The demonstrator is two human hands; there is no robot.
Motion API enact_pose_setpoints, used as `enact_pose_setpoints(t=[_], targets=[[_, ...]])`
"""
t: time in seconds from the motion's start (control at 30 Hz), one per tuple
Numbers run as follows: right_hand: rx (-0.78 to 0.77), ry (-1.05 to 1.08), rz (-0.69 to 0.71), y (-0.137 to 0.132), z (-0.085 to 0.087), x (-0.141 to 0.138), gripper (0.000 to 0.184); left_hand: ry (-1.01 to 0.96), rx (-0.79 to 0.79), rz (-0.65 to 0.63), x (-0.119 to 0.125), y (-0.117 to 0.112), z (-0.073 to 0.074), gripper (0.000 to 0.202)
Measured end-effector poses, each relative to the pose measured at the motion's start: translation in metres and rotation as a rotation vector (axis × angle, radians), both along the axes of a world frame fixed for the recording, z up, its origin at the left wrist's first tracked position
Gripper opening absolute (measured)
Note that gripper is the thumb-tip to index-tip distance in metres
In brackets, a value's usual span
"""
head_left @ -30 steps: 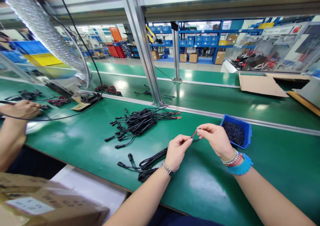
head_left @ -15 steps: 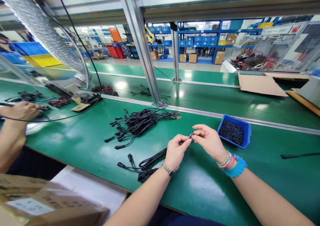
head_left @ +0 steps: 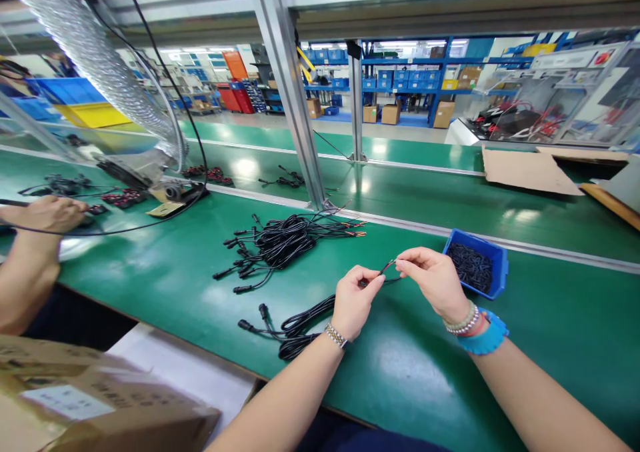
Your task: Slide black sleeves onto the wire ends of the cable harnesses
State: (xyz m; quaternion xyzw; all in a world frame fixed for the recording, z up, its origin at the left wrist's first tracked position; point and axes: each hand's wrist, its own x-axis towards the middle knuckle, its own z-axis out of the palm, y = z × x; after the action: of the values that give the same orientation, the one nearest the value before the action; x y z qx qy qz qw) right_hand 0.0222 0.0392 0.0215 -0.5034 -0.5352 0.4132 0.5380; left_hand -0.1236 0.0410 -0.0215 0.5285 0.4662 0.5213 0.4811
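My left hand (head_left: 354,302) is closed in a pinch on a black cable near its end. Thin dark and reddish wires (head_left: 387,266) stick out past those fingertips. At the tips of these wires, my right hand (head_left: 434,284) pinches with thumb and forefinger; whether a small part sits there is too fine to make out. Coiled black cable (head_left: 306,320) with round plugs lies left of my left hand, partly behind the wrist. Behind it is a heap of similar cables (head_left: 287,240) with bare copper ends. Close to my right hand stands a blue bin (head_left: 500,275) of short black tube-like pieces (head_left: 469,267).
A metal post (head_left: 290,92) rises behind the cable heap. On the left, a co-worker's hand (head_left: 50,213) is near red-and-black parts (head_left: 124,199) and a silver duct (head_left: 115,59). A cardboard box (head_left: 110,399) stands at lower left; flat cardboard (head_left: 535,172) lies far right.
My right hand has moved slightly right, away from my left fingertips, and more of the thin wires now shows between the hands. The view has shifted a little.
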Motion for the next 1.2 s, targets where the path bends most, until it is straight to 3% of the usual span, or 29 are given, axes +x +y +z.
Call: enact_pose_setpoints(t=[0.23,0.43,0.5,0.63,0.7,0.8,0.9,0.97,1.1,1.2], targets=[[-0.017,0.017,0.037,0.000,-0.004,-0.002,0.018,0.046,0.034,-0.028,0.000,-0.001,0.001,0.014],[-0.062,-0.118,0.229,0.002,-0.004,0.003,0.032,0.088,0.115,-0.103,-0.001,-0.002,0.003,0.014],[-0.011,-0.335,0.268,0.008,-0.007,0.010,0.029,0.039,0.085,-0.112,0.000,-0.002,0.004,0.015],[0.122,-1.196,0.220,0.021,-0.025,0.017,0.018,-0.055,0.005,-0.110,0.000,0.002,0.002,0.018],[0.107,-1.400,0.210,0.020,-0.032,0.015,0.022,-0.011,-0.015,-0.127,0.000,0.003,0.000,0.022],[0.094,-1.444,0.196,0.010,-0.030,0.009,0.022,0.189,0.124,-0.171,-0.001,0.005,-0.001,0.025],[0.169,-1.416,0.215,-0.008,-0.013,0.006,0.019,0.420,0.414,-0.247,-0.002,0.002,0.003,0.026],[0.245,-1.321,0.250,-0.019,-0.001,0.007,0.018,0.567,0.517,-0.327,-0.001,-0.002,0.007,0.027],[0.284,-1.075,0.329,-0.028,0.013,0.015,0.020,0.829,0.535,-0.362,0.001,-0.010,0.013,0.023],[0.283,-0.974,0.329,-0.019,0.021,0.032,0.019,0.716,0.426,-0.432,0.002,-0.011,0.015,0.024]])
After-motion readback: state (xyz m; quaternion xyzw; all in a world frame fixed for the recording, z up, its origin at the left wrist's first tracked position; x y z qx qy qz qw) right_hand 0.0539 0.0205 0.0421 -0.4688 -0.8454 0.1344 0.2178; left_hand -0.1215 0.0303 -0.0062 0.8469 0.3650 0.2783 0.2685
